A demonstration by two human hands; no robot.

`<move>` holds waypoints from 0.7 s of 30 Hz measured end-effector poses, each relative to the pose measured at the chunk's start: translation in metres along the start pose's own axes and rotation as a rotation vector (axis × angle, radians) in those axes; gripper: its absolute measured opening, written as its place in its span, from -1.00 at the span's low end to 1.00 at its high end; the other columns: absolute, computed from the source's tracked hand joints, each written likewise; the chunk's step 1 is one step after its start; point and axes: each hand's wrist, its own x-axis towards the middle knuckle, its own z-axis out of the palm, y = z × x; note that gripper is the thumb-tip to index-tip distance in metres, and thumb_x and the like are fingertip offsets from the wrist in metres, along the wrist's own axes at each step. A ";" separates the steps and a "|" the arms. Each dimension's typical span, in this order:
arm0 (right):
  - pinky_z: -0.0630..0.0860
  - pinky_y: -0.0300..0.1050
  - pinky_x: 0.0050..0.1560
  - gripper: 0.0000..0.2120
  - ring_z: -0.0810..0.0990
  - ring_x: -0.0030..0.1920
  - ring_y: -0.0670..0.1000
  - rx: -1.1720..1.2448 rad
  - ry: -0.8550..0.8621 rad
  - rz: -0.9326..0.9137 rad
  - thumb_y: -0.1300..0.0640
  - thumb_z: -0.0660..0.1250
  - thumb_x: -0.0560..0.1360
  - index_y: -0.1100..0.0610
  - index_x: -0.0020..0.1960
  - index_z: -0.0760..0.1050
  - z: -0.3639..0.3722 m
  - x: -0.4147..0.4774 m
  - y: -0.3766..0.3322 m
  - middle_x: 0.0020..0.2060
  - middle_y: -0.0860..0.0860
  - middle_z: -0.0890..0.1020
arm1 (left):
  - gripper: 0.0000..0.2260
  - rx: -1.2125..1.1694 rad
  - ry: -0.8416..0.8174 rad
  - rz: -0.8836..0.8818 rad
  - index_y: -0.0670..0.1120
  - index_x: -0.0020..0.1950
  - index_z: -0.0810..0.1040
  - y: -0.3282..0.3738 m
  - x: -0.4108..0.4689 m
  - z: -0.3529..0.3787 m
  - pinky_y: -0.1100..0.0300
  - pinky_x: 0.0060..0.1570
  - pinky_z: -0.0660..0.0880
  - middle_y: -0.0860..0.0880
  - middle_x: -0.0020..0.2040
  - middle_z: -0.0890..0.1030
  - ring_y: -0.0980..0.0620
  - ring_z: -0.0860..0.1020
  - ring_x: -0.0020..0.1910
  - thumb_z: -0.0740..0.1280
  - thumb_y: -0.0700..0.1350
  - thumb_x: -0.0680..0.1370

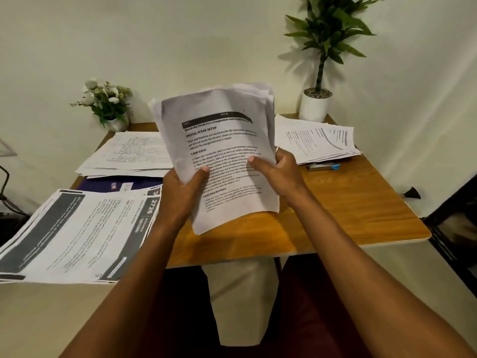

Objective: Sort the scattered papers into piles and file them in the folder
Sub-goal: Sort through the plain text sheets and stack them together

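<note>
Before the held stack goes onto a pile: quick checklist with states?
1. Left hand and right hand both grip the white printed paper stack: ok.
2. Stack edges squared: not ok, sheets fan out at the top.
3. Top sheet heading legible: ok.
4. Matching pile on the wooden table: cannot tell.
5. Dark blue folder free to open: not ok, the rear-left paper pile overlaps it.

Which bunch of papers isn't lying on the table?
The middle bunch, held up by the left hand and right hand. The other piles, left, back and right, lie flat on the table.
</note>
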 end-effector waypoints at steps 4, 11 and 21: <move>0.55 -0.33 -0.22 -0.81 0.65 -0.11 -0.16 -0.098 -0.045 0.044 -0.01 0.42 0.57 0.01 0.14 0.55 0.002 -0.003 0.006 -0.06 -0.19 0.65 | -0.87 0.111 -0.050 -0.037 0.16 0.07 0.62 -0.015 -0.004 0.002 0.32 -0.12 0.58 0.26 -0.05 0.71 0.24 0.68 -0.03 0.48 0.02 0.55; 0.64 0.01 0.13 -0.78 0.72 0.08 0.02 0.221 -0.079 0.220 0.24 0.46 0.54 0.05 0.15 0.61 -0.040 -0.018 0.024 0.06 -0.02 0.74 | -0.69 0.255 -0.278 -0.114 0.10 0.28 0.56 0.004 0.009 0.017 0.34 -0.19 0.61 0.16 0.04 0.69 0.29 0.67 -0.07 0.47 0.07 0.56; 0.66 0.03 0.07 -0.83 0.73 0.01 0.02 0.571 0.592 0.368 0.25 0.36 0.61 0.03 0.12 0.60 -0.059 -0.064 0.079 0.05 0.00 0.74 | -0.77 -0.266 -0.381 -0.632 -0.03 0.33 0.49 -0.026 -0.018 0.088 -0.17 0.08 0.65 -0.08 0.18 0.70 -0.15 0.69 0.12 0.32 -0.08 0.67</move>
